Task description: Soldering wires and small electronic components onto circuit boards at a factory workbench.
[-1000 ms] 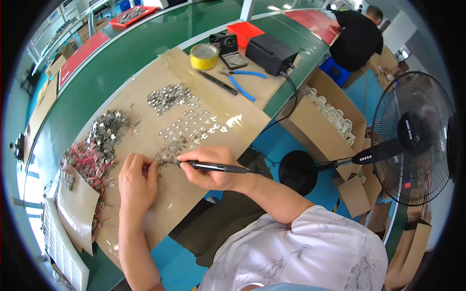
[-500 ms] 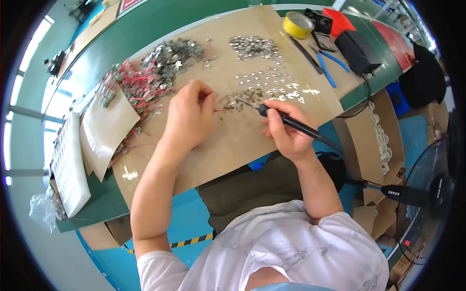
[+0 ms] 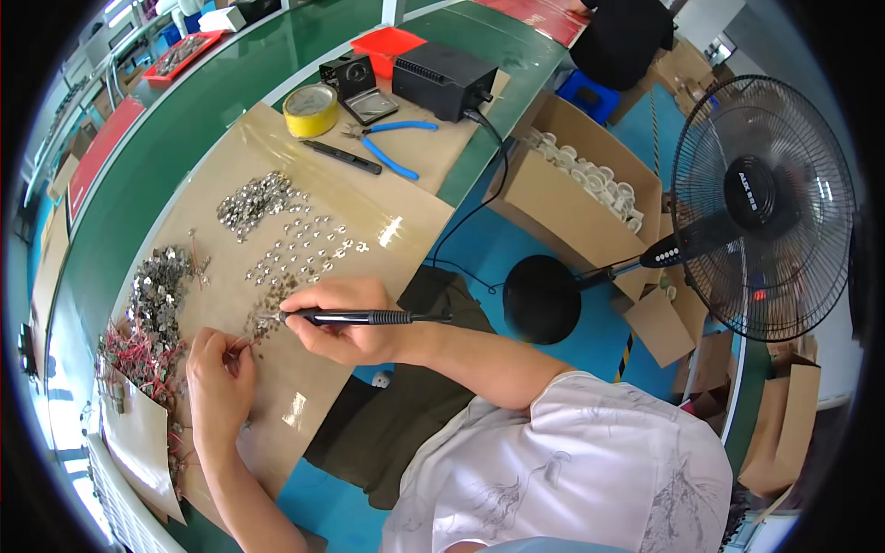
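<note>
My right hand [image 3: 343, 323] is closed round the black handle of a soldering iron [image 3: 364, 317]. The iron's tip points left, over a patch of small brown bits [image 3: 269, 302] on the brown work sheet [image 3: 277, 369]. Just left of the tip, my left hand [image 3: 219, 378] pinches a thin red wire [image 3: 241, 343] between thumb and finger; whatever is at the wire's end is too small to make out. Beyond the iron lie loose small metal parts [image 3: 300, 247] in rough rows, with a heap of metal parts [image 3: 260, 203] behind them.
Left lie heaped metal pieces [image 3: 157, 295] with red wires [image 3: 138, 355] and a pale sheet [image 3: 138, 438]. At the back are yellow tape [image 3: 312, 111], blue-handled pliers [image 3: 392, 147], a black tweezer-like tool [image 3: 341, 157] and a black box [image 3: 442, 78] with a cable. A fan [image 3: 761, 207] stands right.
The head view has swung right, so the bench appears further left and turned. My two hands have come closer together, still with the soldering iron and the red wire.
</note>
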`<state>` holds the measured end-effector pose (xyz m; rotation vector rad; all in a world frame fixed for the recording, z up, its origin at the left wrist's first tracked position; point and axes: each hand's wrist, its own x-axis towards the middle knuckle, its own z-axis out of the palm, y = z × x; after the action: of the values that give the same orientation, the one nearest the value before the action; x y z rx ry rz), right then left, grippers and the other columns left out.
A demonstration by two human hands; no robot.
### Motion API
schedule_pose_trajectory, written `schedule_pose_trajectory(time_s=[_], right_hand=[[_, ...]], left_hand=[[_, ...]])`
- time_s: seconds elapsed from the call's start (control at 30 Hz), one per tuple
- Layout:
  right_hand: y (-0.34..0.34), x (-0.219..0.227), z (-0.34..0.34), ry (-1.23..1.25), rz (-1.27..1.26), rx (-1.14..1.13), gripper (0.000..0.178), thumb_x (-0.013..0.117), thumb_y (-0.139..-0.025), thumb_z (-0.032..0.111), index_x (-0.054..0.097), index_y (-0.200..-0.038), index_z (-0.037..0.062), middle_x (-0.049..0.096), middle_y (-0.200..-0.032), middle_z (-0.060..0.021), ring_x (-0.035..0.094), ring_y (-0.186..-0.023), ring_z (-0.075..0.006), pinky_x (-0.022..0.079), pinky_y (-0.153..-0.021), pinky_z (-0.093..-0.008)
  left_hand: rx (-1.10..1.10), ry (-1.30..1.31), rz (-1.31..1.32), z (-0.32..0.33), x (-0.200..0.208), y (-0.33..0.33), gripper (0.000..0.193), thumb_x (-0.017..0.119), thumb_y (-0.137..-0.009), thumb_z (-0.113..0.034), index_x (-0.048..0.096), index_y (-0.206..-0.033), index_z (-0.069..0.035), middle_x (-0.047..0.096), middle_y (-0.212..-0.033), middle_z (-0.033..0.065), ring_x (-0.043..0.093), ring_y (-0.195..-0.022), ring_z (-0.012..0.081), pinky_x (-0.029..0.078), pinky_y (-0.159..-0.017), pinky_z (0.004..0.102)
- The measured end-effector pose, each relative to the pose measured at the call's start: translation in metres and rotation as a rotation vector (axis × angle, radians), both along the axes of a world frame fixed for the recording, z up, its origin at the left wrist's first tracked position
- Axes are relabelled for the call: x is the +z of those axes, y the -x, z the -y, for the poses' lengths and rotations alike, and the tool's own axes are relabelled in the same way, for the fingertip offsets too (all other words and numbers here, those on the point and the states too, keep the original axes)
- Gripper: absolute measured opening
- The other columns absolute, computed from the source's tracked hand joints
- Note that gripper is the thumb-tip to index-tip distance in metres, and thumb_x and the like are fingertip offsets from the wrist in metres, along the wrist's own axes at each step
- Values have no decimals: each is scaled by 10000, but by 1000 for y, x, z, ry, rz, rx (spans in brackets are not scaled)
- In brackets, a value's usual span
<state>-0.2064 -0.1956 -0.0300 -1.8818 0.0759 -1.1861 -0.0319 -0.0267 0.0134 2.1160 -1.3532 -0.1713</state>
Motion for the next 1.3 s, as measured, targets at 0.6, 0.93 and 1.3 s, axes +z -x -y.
schedule_pose_trajectory(time_s=[0.6,0.93,1.3], right_hand=[[-7,-1,-6,4,49,31,144,768,-932,43,716,-1065,23,653,-738,-33,563,-542,-97,460,-517,-273],[8,8,2,-25,-220,40,170,725,-980,17,756,-1145,-10,766,-822,-65,723,-684,-86,558,-587,-226],[4,5,-3,-26,-239,100,159,726,-983,28,756,-1123,-40,776,-894,-97,757,-701,-118,606,-602,-232]], left_hand=[[226,-57,-78,-11,0,-1,64,692,-916,2,655,-950,42,662,-855,151,637,-689,281,539,-658,403],[133,63,12,2,-16,-7,151,760,-916,-107,726,-966,31,714,-915,201,703,-821,350,567,-752,420],[167,-16,-56,-3,-6,2,142,709,-949,-110,720,-966,30,690,-1026,209,685,-984,419,550,-887,488]])
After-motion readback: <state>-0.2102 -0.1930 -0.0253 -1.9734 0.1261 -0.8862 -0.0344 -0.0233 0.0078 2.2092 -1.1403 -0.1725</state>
